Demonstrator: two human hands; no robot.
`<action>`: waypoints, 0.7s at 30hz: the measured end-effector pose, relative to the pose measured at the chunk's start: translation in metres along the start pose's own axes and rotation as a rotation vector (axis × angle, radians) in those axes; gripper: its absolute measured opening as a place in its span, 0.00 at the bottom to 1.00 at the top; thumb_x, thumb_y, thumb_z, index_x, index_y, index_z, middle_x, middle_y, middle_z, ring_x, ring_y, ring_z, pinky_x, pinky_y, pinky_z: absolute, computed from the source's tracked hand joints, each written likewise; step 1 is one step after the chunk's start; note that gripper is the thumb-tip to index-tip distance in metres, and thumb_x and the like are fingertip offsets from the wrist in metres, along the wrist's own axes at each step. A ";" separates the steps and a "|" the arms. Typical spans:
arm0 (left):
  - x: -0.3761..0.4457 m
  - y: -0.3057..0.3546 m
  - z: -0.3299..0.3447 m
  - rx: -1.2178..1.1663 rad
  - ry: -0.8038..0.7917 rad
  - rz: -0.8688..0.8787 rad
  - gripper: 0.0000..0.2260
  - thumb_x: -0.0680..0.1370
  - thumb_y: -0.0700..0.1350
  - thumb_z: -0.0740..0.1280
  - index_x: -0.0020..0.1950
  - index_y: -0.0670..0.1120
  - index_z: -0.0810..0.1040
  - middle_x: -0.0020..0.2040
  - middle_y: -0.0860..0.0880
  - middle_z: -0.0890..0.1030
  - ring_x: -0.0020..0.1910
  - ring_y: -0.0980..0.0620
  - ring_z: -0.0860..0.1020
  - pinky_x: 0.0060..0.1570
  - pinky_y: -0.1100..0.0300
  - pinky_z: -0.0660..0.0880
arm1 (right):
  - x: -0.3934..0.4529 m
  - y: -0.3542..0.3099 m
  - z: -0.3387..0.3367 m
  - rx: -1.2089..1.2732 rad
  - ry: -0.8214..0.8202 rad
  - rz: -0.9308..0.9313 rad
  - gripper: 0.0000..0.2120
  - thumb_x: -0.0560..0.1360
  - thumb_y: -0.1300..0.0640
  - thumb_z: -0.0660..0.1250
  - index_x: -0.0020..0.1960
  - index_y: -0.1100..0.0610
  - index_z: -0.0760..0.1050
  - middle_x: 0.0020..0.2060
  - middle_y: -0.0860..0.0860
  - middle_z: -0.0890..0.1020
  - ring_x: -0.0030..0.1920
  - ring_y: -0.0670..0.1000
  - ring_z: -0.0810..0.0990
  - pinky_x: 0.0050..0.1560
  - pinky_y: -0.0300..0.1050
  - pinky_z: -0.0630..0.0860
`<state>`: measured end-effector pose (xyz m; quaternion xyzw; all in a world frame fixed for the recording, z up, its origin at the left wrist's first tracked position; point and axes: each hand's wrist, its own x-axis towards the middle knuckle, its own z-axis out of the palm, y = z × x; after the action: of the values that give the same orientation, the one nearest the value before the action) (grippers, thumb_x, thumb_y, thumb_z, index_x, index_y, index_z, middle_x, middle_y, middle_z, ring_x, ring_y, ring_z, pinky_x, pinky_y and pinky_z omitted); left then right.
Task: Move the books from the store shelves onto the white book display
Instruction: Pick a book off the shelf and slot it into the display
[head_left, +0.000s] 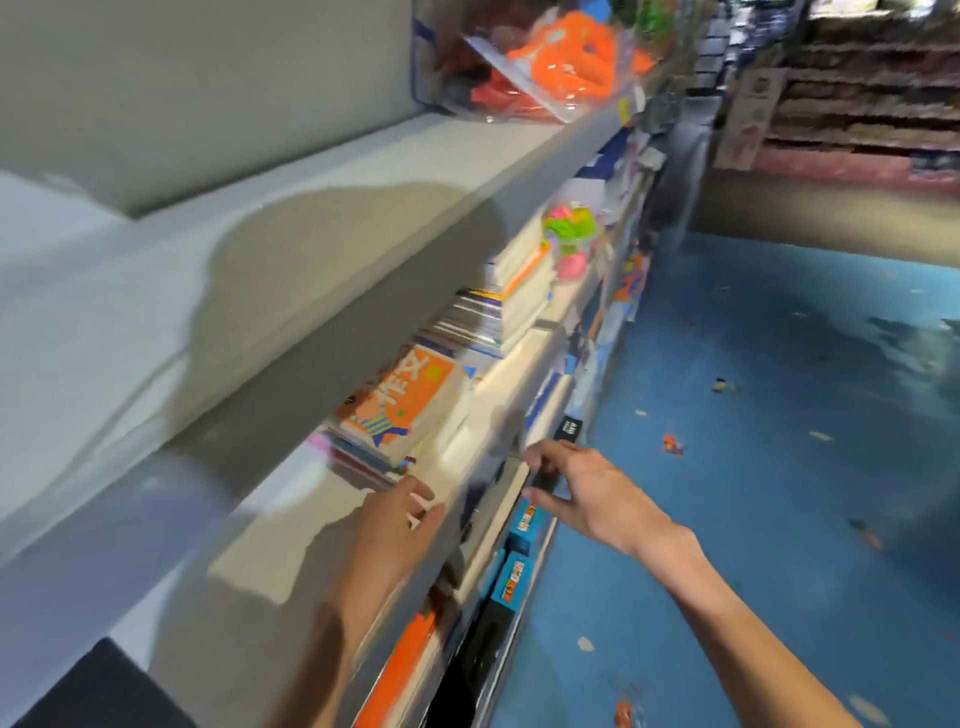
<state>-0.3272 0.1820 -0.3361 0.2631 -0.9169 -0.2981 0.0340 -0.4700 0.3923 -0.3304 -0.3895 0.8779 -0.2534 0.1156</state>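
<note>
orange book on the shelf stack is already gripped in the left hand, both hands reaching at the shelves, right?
Not gripped. In the head view the orange book lies on its stack, beyond the left hand, which is empty at the shelf edge. Both hands do reach toward the shelves; the right hand is lower down.

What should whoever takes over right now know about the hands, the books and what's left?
Left hand: open, at the shelf edge, holding nothing.
Right hand: fingers spread, reaching at the lower shelf front, holding nothing as far as the blur shows.
Books: orange-covered stack and white stacks sit on the shelf.
Done: nothing visible.
Left: pick books up and carry them to the white display, which is out of view.
</note>
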 end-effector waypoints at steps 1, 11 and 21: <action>0.003 -0.004 -0.001 0.011 0.019 -0.059 0.06 0.81 0.48 0.67 0.55 0.49 0.80 0.51 0.50 0.85 0.49 0.49 0.81 0.39 0.69 0.67 | 0.018 0.003 -0.002 0.026 -0.013 -0.030 0.13 0.77 0.46 0.69 0.57 0.48 0.70 0.51 0.47 0.78 0.48 0.51 0.79 0.53 0.53 0.78; 0.026 -0.003 0.000 -0.349 0.450 -0.457 0.13 0.83 0.39 0.59 0.67 0.45 0.74 0.53 0.43 0.84 0.49 0.41 0.83 0.54 0.45 0.80 | 0.144 0.008 -0.015 0.292 -0.100 -0.226 0.35 0.72 0.47 0.76 0.73 0.56 0.66 0.65 0.53 0.75 0.62 0.55 0.77 0.58 0.44 0.73; 0.039 0.032 -0.002 -0.660 0.542 -0.469 0.11 0.86 0.42 0.58 0.63 0.42 0.77 0.44 0.50 0.86 0.33 0.62 0.83 0.34 0.66 0.79 | 0.168 0.003 -0.025 0.302 -0.219 -0.163 0.43 0.68 0.37 0.76 0.77 0.52 0.65 0.68 0.53 0.76 0.70 0.53 0.72 0.64 0.43 0.70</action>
<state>-0.3750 0.1830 -0.3205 0.5058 -0.6477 -0.4932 0.2853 -0.5943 0.2786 -0.3122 -0.4629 0.7775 -0.3470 0.2466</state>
